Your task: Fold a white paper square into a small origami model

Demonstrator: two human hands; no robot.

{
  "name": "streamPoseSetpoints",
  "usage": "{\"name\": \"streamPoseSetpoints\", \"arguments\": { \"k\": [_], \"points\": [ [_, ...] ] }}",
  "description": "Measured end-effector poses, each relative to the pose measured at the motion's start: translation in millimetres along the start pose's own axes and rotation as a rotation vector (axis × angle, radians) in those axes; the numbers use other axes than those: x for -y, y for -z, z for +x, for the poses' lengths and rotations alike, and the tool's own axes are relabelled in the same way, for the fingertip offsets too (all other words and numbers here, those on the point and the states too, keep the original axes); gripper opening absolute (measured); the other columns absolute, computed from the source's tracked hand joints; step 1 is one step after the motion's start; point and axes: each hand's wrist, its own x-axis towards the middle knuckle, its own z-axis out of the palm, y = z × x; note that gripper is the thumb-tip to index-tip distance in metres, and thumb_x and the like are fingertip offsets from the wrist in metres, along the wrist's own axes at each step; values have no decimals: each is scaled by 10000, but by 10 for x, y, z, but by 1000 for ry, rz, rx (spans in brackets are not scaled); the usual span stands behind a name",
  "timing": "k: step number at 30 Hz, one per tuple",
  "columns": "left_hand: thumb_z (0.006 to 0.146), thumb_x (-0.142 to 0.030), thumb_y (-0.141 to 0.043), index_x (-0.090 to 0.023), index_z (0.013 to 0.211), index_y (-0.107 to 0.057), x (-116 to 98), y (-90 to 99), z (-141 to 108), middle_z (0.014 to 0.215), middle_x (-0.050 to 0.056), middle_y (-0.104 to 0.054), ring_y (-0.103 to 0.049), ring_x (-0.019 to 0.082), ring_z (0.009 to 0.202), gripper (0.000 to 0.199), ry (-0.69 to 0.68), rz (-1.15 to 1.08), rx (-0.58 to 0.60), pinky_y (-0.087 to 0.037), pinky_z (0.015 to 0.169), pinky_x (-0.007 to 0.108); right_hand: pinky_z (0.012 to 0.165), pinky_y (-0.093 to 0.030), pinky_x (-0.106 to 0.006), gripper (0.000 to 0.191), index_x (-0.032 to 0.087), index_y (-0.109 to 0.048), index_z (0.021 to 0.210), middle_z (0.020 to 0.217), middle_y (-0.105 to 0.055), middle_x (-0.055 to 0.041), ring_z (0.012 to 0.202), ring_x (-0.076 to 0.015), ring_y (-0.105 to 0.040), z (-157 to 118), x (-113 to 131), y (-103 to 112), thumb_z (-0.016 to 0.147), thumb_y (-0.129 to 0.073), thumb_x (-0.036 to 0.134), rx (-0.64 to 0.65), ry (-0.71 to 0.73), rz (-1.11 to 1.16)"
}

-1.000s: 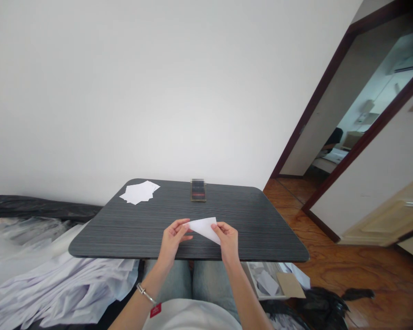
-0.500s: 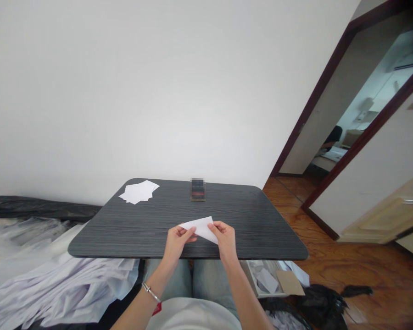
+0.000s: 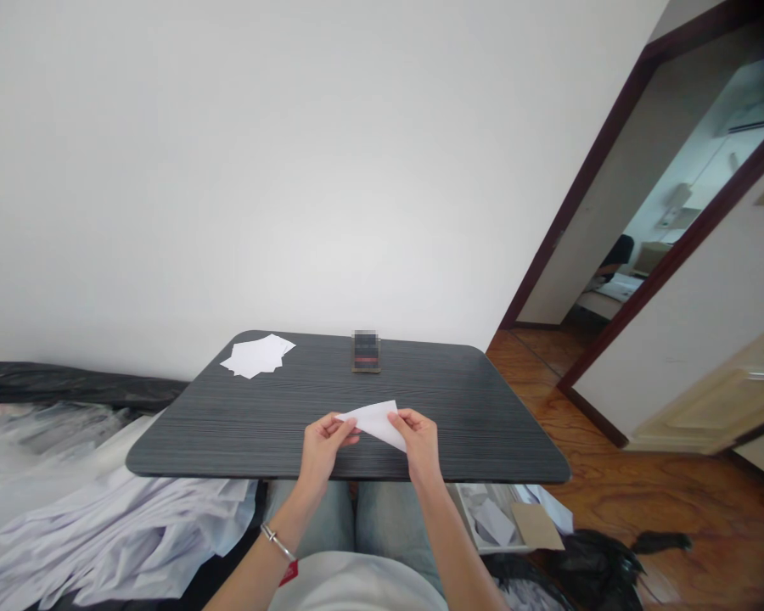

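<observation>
A small white sheet of paper point(image 3: 377, 422), roughly triangular in outline, is held in the air just above the near part of the dark table point(image 3: 458, 407). My left hand point(image 3: 323, 443) pinches its narrow left corner between thumb and fingers. At the paper's right edge, my right hand point(image 3: 418, 434) grips it with the thumb on top and the fingers behind. Whether the paper is folded I cannot tell. Farther off, a loose pile of white paper pieces point(image 3: 255, 355) lies at the table's back left corner.
A phone point(image 3: 366, 351) stands at the table's back edge by the white wall. Below right is an open box point(image 3: 477, 535) of papers beside black plastic bags point(image 3: 595, 564). White cloth point(image 3: 140, 535) lies heaped on the left. A doorway point(image 3: 602, 195) opens at right.
My left hand has shifted slightly left along the paper's corner. My right hand and the paper have moved a little to the right.
</observation>
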Motion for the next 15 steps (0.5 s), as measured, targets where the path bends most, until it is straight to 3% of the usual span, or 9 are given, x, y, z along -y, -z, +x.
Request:
{"name": "streamPoseSetpoints", "arguments": {
  "k": [6, 12, 15],
  "points": [
    [594, -279, -702, -90, 735, -646, -37, 90, 36, 663, 55, -677, -636, 155, 642, 243, -36, 6, -54, -528, 595, 232, 469, -364, -215, 158, 135, -654, 612, 550, -637, 2, 477, -112, -517, 44, -43, 20, 576, -704, 280, -32, -14, 18],
    [658, -298, -649, -112, 805, -613, -80, 179, 61, 775, 61, -667, -629, 152, 724, 241, -98, -55, -121, -531, 615, 235, 467, -374, -225, 194, 135, -650, 621, 554, -640, -4, 478, -124, -525, 49, -55, 41, 571, -707, 314, -51, -24, 28],
    [658, -305, -649, -125, 928, -592, -92, 146, 56, 843, 73, -668, -630, 157, 722, 329, -36, -80, -56, -538, 605, 261, 466, -379, -230, 211, 133, -648, 626, 559, -638, -11, 480, -130, -526, 40, -54, 25, 569, -705, 328, -47, -36, 23]
  ]
}}
